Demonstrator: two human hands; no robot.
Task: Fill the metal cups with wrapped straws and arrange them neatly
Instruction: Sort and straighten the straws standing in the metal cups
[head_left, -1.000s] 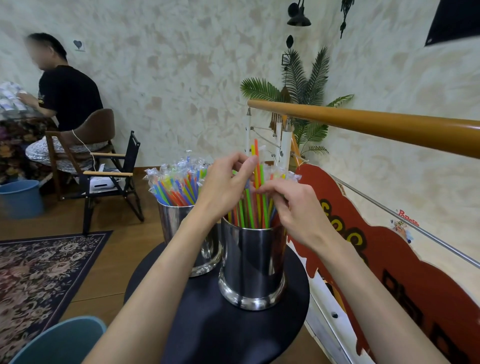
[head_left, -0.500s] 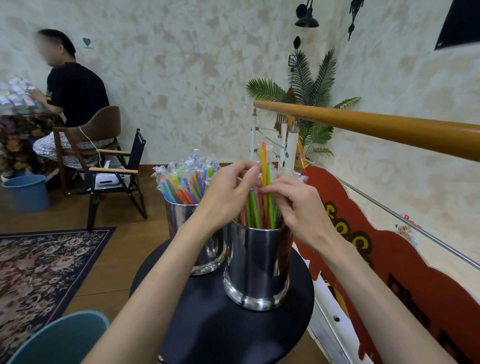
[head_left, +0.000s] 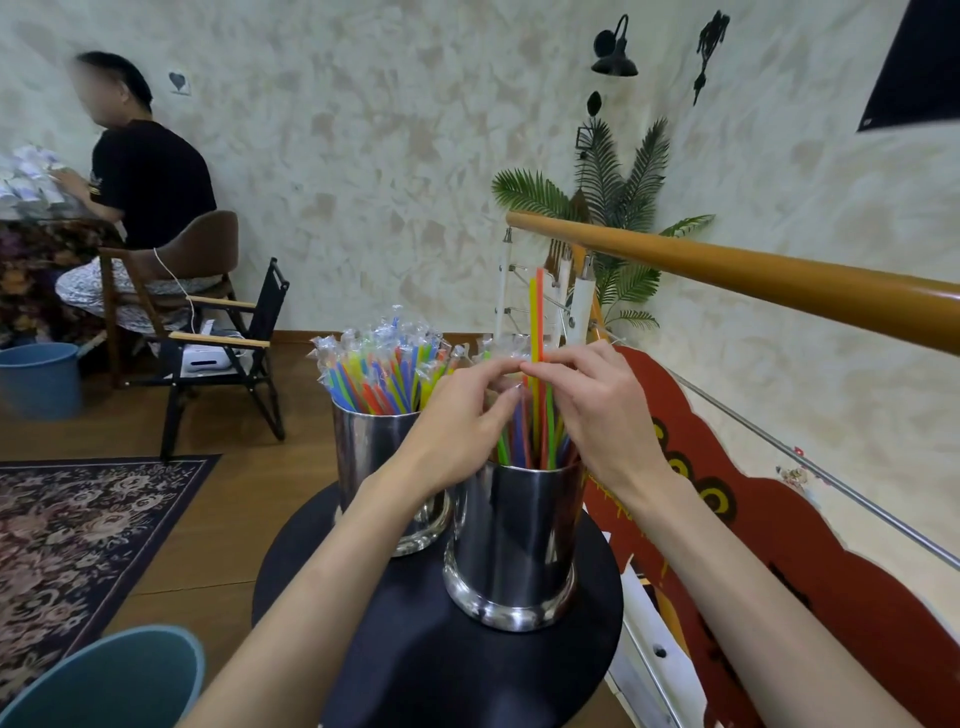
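Two metal cups stand touching on a round black tabletop (head_left: 415, 670). The near cup (head_left: 514, 545) holds upright coloured straws (head_left: 524, 441); the far cup (head_left: 371, 457) is packed with wrapped straws (head_left: 379, 369). Left hand (head_left: 457, 415): grip curled, fingertips pressed among the near cup's straw tops. Right hand (head_left: 597, 410): a yellow and an orange straw (head_left: 536, 317), raised above the rest, are pinched between thumb and forefinger.

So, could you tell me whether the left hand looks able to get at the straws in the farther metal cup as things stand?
Probably yes. The left hand is over the nearer cup, right beside the farther cup, whose straws stand uncovered with nothing between them and the hand.
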